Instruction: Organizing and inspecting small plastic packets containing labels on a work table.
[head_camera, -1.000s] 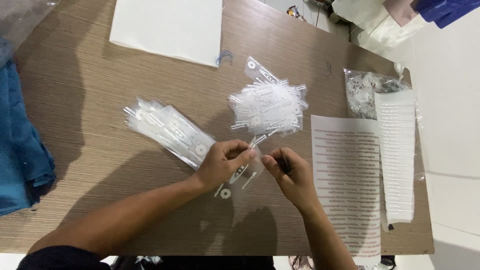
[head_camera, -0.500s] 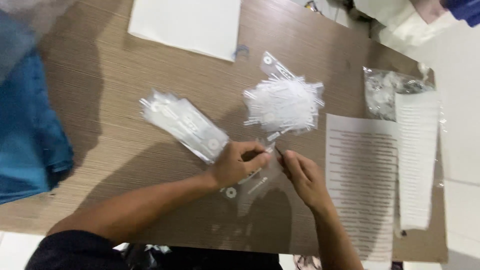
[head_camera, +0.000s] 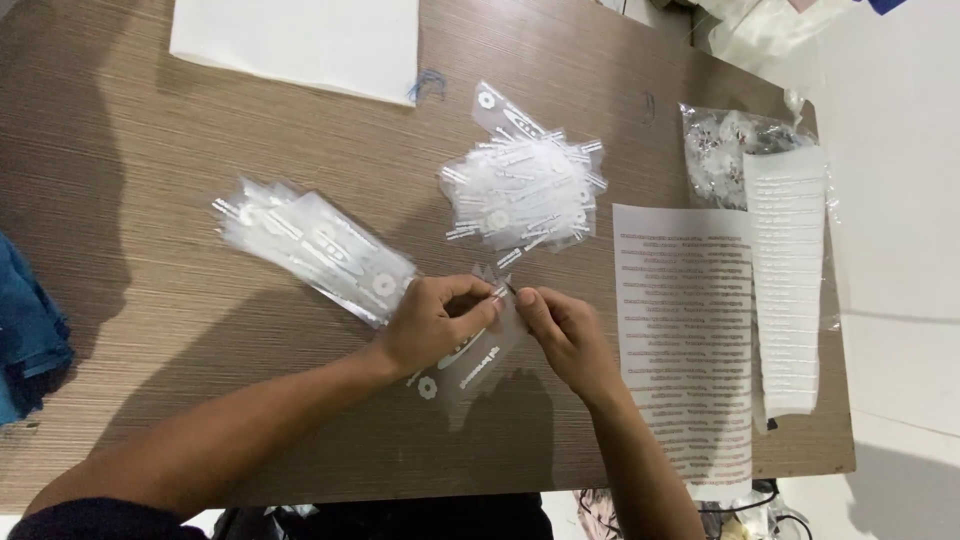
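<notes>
Both my hands pinch one small clear packet at the table's middle, near the front edge.

My left hand (head_camera: 432, 322) has its fingers pressed together on the top of the clear packet (head_camera: 470, 362), and my right hand (head_camera: 563, 333) pinches the same top edge from the 3 o'clock side; the fingertips of the two hands nearly touch. The packet lies flat on the wooden table (head_camera: 150, 300) under both hands. At 10 o'clock from it sits a fanned row of packets (head_camera: 312, 245), at 12 o'clock a loose heap of packets (head_camera: 525, 190), and at 3 o'clock a printed sheet (head_camera: 685, 330).
</notes>
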